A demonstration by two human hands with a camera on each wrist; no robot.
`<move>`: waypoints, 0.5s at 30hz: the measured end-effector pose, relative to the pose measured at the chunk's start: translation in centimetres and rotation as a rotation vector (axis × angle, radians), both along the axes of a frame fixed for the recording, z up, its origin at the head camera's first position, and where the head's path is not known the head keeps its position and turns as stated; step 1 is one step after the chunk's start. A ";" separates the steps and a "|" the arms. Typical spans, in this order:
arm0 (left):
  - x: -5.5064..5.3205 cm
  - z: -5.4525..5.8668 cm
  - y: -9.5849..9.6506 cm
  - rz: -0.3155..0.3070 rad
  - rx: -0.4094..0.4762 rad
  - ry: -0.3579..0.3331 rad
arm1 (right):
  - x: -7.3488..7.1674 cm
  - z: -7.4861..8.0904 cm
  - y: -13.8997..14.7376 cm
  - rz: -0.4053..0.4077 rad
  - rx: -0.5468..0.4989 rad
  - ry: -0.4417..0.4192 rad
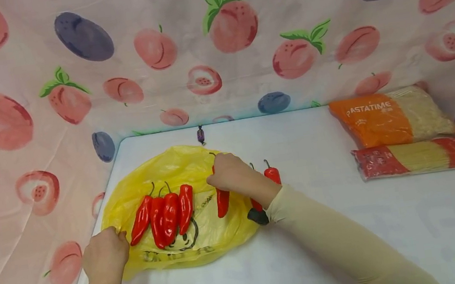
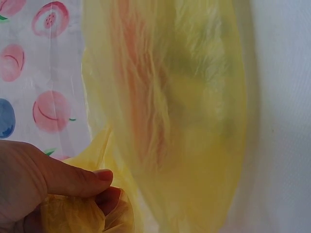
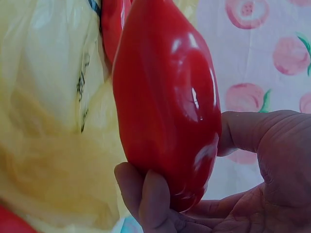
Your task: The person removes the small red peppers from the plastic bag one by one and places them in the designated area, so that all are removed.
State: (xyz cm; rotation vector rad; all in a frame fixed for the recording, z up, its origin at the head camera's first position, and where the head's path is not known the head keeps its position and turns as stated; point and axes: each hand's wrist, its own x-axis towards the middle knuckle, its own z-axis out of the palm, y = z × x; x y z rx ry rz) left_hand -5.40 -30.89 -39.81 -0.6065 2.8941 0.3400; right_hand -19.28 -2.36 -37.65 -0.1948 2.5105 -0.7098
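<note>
A yellow plastic bag (image 1: pixel 219 235) lies spread on the white table with several red peppers (image 1: pixel 169 213) side by side on it. At its left edge my left hand (image 1: pixel 106 256) pinches the thin film; in the left wrist view the thumb (image 2: pixel 80 182) presses bunched plastic against the fingers. Over the bag's right part, my right hand (image 1: pixel 232 173) holds another red pepper (image 1: pixel 223 203), stem end away from me. Seen from the right wrist, the fingers curl around the lower end of this glossy pepper (image 3: pixel 165 97).
Just right of the bag, a red pepper (image 1: pixel 272 174) is partly hidden by my right forearm. An orange pasta bag (image 1: pixel 374 116) and a red noodle pack (image 1: pixel 422 157) lie at the back right. A small purple wrapped sweet (image 1: pixel 201 135) sits near the back edge. Fruit-patterned cloth (image 1: pixel 239 72) hangs behind.
</note>
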 end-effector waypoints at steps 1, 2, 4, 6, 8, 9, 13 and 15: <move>0.0 0.0 0.0 0.001 0.001 -0.001 | 0.0 0.0 0.2 -0.011 0.001 0.000; 0.0 0.0 0.0 0.002 0.003 -0.003 | -0.1 0.1 0.5 -0.019 0.002 0.000; 0.0 0.1 0.1 0.007 0.005 -0.006 | -0.1 0.3 0.9 -0.028 0.005 0.003; 0.0 0.0 0.1 0.010 0.007 -0.008 | -0.2 0.4 1.4 -0.032 0.007 0.007; 0.0 -0.1 0.1 0.014 0.008 -0.009 | -0.3 0.5 1.9 -0.036 0.012 0.011; 0.0 -0.1 0.1 0.014 0.008 -0.007 | -0.3 0.6 2.2 -0.038 0.016 0.017; 0.0 -0.2 0.1 0.011 0.009 -0.002 | -0.7 0.6 3.5 -0.064 0.022 0.029; 0.0 -0.2 0.1 0.008 0.008 -0.001 | -0.9 0.6 4.2 -0.078 0.032 0.037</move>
